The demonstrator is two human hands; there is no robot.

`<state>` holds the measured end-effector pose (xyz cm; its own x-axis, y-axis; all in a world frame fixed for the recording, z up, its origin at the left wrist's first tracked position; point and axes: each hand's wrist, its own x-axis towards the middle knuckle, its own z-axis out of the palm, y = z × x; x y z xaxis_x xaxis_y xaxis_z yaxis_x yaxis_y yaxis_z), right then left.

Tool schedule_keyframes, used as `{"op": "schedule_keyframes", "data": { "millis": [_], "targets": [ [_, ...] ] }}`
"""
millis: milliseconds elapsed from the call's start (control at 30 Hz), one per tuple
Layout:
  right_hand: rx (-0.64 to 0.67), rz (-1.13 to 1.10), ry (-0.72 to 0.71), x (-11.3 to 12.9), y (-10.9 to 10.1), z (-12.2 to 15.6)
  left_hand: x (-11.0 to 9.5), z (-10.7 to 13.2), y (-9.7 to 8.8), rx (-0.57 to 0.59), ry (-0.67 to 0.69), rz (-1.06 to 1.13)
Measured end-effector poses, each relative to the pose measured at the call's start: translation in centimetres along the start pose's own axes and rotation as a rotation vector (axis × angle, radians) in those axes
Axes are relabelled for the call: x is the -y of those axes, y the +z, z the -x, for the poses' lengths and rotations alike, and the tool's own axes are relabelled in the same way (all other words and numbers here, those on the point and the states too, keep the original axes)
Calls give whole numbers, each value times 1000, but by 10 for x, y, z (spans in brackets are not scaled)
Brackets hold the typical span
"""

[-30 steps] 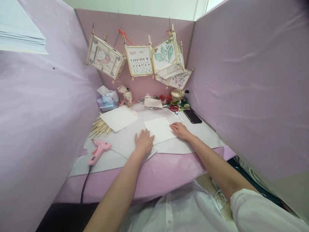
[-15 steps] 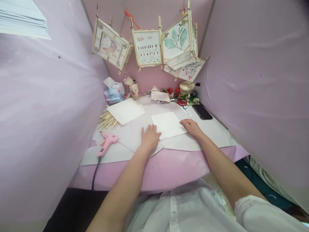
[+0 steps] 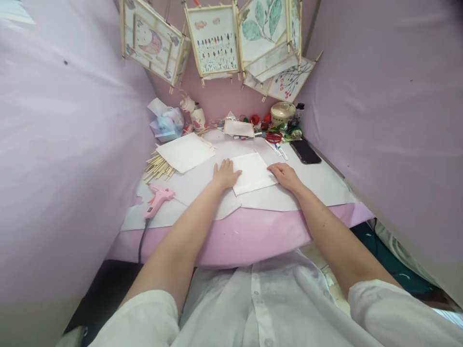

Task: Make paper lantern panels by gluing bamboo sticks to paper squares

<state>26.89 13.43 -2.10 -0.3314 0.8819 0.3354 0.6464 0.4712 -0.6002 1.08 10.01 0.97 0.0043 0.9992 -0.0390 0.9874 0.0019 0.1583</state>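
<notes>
A white square sheet (image 3: 253, 174) lies flat before me, with a thin stick end showing at its near left corner and another at its far edge. My left hand (image 3: 226, 175) rests flat along the sheet's left side, fingers spread and thumb reaching onto it. At the right edge, my right hand (image 3: 285, 176) has its fingers together and bent over the border, its thumb partly hidden. To the left lies a pink glue gun (image 3: 158, 200) with a dark cord. Beyond it, another white sheet (image 3: 186, 152) partly covers a pile of thin wooden sticks (image 3: 158, 167).
Framed paper lanterns (image 3: 217, 46) hang above the table's back. Along the rear stand a tissue pack (image 3: 168, 124), a bottle (image 3: 197, 118), a small framed panel (image 3: 239, 128), red-handled scissors (image 3: 274, 138) and a lidded bowl (image 3: 282, 114). A phone (image 3: 306, 152) lies at right.
My left hand has slid away from me along the sheet's left side. My right hand stays at the right edge. The view has tilted down, so everything appears higher.
</notes>
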Motion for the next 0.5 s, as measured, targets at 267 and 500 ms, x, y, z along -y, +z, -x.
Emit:
{"op": "schedule_keyframes", "data": {
  "millis": [267,500],
  "targets": [
    [14,11,-18,-5,2,-1,-12,25,-1,-54,-25,-29],
    [25,16,-31,-4,2,-2,-31,58,6,-10,-4,-40]
  ]
}}
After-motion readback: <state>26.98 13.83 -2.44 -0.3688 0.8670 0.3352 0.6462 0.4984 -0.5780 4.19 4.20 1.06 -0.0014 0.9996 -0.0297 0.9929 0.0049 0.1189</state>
